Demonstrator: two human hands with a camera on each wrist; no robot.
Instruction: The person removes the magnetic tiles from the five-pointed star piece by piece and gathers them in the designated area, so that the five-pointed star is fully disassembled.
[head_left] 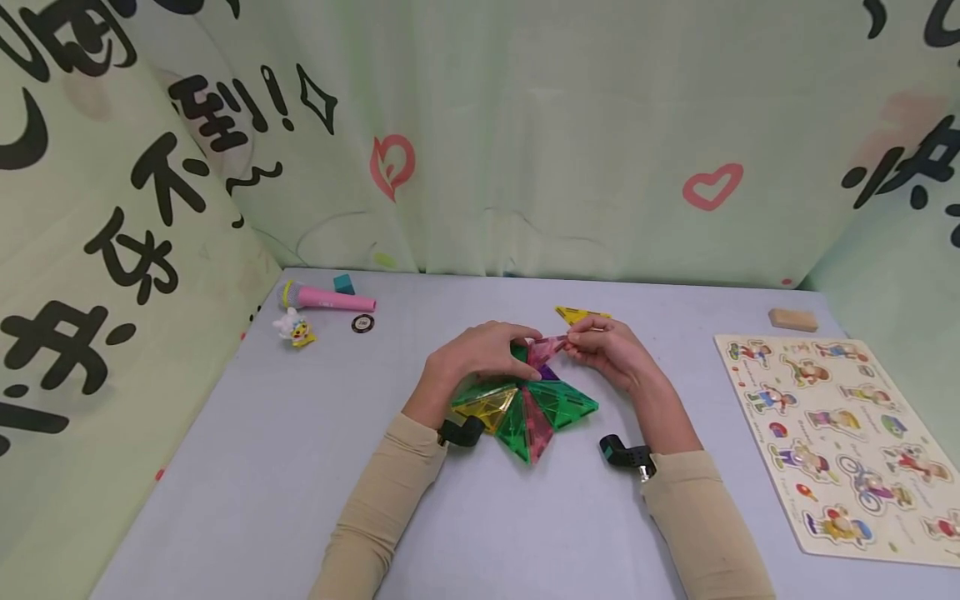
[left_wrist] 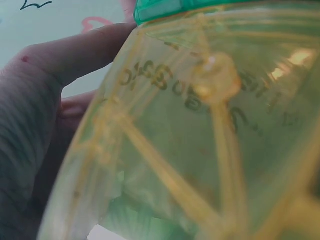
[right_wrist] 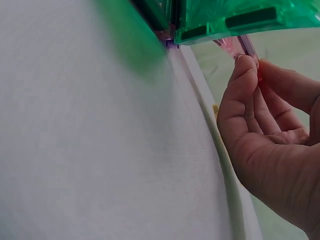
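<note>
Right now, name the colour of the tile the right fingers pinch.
The tile is pink; head view best.

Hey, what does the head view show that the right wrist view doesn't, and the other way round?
Only the head view: the left hand on the tile build, the pink microphone, the small toy figure, the round black disc, the wooden block and the picture board.

Only the right wrist view: two dark bars along the edge of a green tile, seen close up.

Both: the right hand pinching a pink tile, green tiles beside it, and the pale tabletop.
</note>
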